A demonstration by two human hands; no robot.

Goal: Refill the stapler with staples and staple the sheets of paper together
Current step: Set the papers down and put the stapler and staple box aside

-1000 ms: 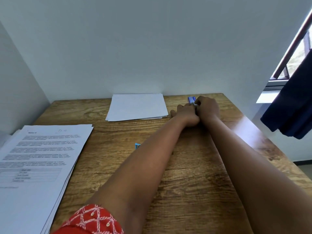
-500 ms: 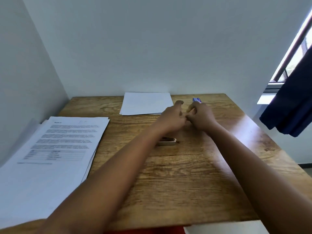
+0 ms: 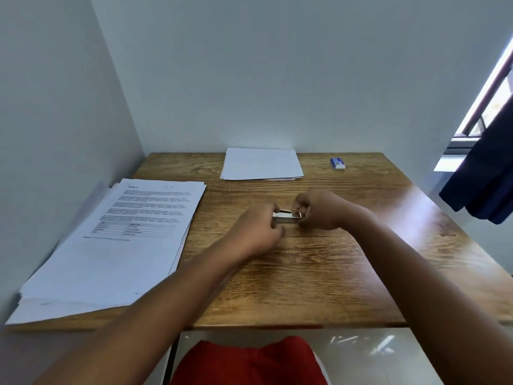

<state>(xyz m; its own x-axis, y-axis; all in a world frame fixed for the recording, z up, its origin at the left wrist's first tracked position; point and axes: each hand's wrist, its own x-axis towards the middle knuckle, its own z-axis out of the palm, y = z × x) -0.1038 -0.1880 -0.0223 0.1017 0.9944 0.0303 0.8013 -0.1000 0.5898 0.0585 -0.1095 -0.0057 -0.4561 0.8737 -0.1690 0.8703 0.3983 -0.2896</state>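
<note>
A small silver metal stapler (image 3: pixel 286 216) lies mid-desk on the wooden desk (image 3: pixel 319 273). The left hand (image 3: pixel 261 232) grips its left end with curled fingers; the right hand (image 3: pixel 319 209) pinches its right end.

A single wide-angle view is given, taken from the person's head and aimed forward and down across the brown wood-grain table (image 3: pixel 319 273). The table's whole width is taken in, up to the pale wall (image 3: pixel 263 79) at its far edge. Both forearms are seen entering from the bottom edge, and straight lines are bent near the frame's borders.
</note>
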